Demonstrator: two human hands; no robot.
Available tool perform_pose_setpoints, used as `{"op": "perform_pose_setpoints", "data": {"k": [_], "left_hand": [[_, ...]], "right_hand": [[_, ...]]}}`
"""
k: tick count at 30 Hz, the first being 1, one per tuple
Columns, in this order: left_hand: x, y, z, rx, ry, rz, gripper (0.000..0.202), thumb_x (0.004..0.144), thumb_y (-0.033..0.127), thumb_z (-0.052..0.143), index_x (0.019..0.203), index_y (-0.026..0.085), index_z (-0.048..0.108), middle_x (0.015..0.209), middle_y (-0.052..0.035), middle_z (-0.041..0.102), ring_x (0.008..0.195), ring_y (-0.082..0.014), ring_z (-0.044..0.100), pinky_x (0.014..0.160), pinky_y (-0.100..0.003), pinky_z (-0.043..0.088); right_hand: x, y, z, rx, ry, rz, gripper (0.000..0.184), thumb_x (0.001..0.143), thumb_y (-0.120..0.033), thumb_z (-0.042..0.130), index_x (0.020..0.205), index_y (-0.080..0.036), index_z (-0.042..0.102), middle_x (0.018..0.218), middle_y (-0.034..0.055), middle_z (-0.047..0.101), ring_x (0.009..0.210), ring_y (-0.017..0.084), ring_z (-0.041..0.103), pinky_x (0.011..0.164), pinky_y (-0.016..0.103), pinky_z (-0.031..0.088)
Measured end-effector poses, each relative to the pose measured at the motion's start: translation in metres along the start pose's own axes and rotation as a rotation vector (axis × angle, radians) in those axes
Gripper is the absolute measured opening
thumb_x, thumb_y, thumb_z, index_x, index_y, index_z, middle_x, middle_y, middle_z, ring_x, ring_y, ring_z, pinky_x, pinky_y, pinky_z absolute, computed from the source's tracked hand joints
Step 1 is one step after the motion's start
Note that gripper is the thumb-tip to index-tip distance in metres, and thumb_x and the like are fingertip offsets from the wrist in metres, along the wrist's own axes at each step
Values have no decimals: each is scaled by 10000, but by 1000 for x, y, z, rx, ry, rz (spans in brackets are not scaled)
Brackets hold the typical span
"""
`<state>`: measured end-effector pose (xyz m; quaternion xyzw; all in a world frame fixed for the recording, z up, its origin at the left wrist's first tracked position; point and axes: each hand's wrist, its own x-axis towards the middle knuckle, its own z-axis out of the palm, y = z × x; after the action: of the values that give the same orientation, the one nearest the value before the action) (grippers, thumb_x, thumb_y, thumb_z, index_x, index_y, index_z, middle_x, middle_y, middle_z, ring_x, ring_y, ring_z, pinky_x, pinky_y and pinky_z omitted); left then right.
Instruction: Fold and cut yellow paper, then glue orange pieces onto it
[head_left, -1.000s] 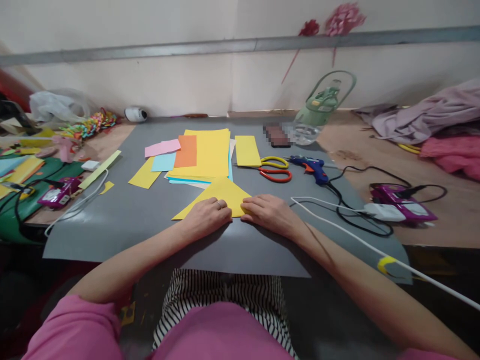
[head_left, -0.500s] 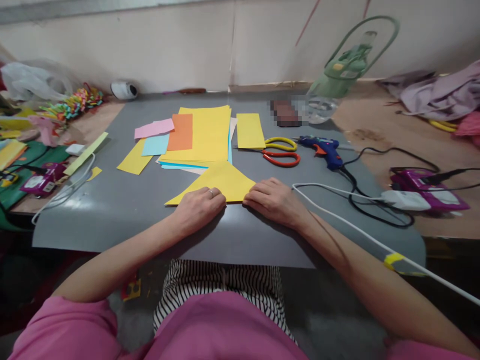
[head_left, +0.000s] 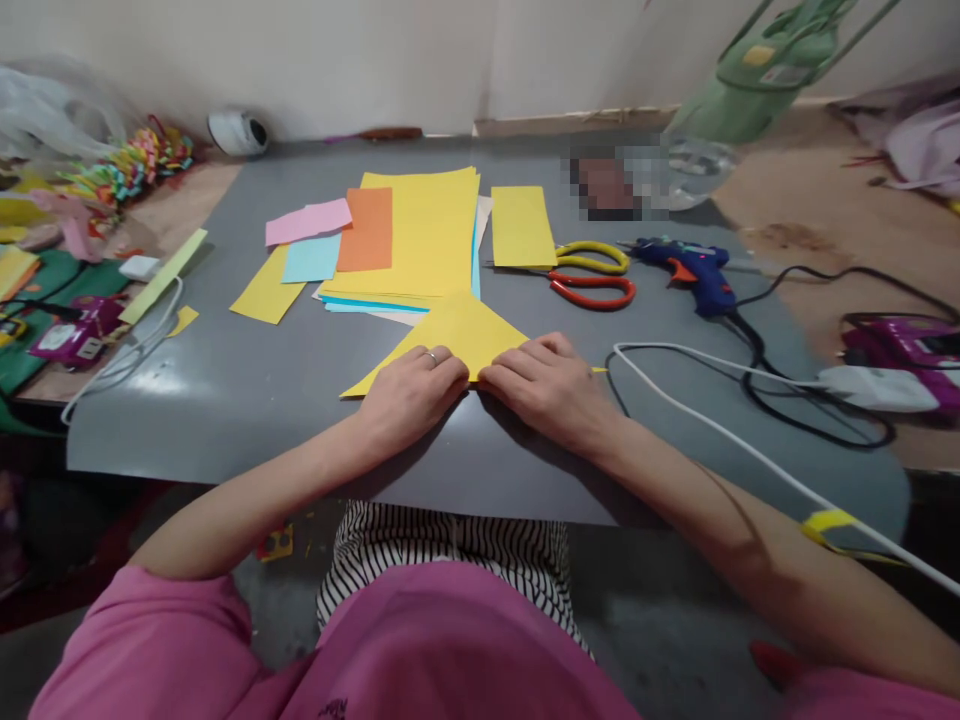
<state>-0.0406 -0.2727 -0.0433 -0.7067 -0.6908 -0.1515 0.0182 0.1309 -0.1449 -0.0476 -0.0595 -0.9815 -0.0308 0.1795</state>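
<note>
A sheet of yellow paper (head_left: 469, 335), folded into a triangle, lies in front of me with its long edge towards my body. My left hand (head_left: 412, 398) has its fingers curled together over that near edge, left of the middle, and wears a ring. Just right of it, almost touching, my right hand (head_left: 551, 392) grips the same edge with fingers bent. One pointed corner of the paper shows beyond each hand. The thumbs are mostly hidden. Behind the triangle's tip lies a stack of yellow sheets (head_left: 435, 230) with blue sheets under it.
Scissors (head_left: 592, 290) with yellow and red handles lie right of the stack, by a yellow paper piece (head_left: 521, 225). A blue glue gun (head_left: 709, 275) and a white cable (head_left: 697, 415) lie further right. Orange (head_left: 367, 230), pink (head_left: 307, 222) and light blue (head_left: 311, 260) slips sit left.
My right hand has slid inward along the near edge, closer to my left hand, so the right corner of the paper now shows past it. The camera view has shifted.
</note>
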Motion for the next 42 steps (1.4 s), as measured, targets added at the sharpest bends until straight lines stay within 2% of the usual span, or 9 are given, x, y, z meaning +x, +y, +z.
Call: {"op": "perform_pose_setpoints", "data": {"k": [6,11,15,20,30,34,36,38,42], "left_hand": [[-12,-8,-2,107,15,38,157,961,203,531,863,194,653,870,-38,680,749,-168,577,625,-266,395],[-19,-14,0,97,45,37,150,951,203,539,854,189,652,879,-46,689,747,-167,579,610,-262,390],[-18,-9,4,64,82,83,175,969,247,524,863,193,652,867,-47,684,759,-167,591,614,-257,403],[-23,-6,4,34,91,123,256,1003,295,479,869,191,669,831,-45,681,758,-169,593,642,-262,425],[-73,-54,-36,-113,-39,-182,302,1014,389,460,893,216,676,882,-24,696,872,-175,637,739,-267,473],[-81,-67,-52,74,-21,-216,252,999,328,469,929,212,682,961,-57,709,891,-220,647,794,-341,484],[-76,-60,-56,207,125,-207,255,990,215,434,1052,197,680,1098,-95,706,978,-245,649,875,-395,472],[-66,-44,-53,217,258,-94,292,980,176,437,1180,176,649,1152,-113,696,1034,-249,640,921,-410,468],[-38,-9,-25,9,137,148,244,969,328,558,1113,167,670,1059,-94,705,923,-204,642,831,-328,503]], "right_hand": [[-18,11,-12,-203,81,-102,219,1001,-174,495,912,-213,691,882,11,740,801,166,583,813,348,341],[-39,17,-26,-281,101,-8,191,990,-185,526,882,-229,677,871,1,758,790,164,599,801,343,335],[-34,2,-23,-244,153,-43,158,980,-272,576,1080,-216,685,1052,34,766,933,191,611,835,340,345],[-21,-6,-10,-84,68,-91,232,1003,-266,529,861,-212,704,804,7,729,758,158,570,723,311,339],[-20,-3,-9,272,-22,116,285,994,-345,540,824,-189,706,845,49,718,809,184,617,724,320,383],[-18,-2,-13,327,-69,150,273,990,-350,544,835,-190,701,873,61,720,821,189,623,737,326,403],[-16,-1,-14,352,-96,158,269,990,-348,542,838,-190,700,878,64,720,815,189,626,734,328,407],[-15,0,-15,363,-115,161,269,988,-348,543,834,-191,698,871,65,717,805,191,625,730,330,408],[-15,0,-16,353,-126,181,266,983,-348,548,820,-195,692,858,73,715,802,203,616,725,332,401]]}}
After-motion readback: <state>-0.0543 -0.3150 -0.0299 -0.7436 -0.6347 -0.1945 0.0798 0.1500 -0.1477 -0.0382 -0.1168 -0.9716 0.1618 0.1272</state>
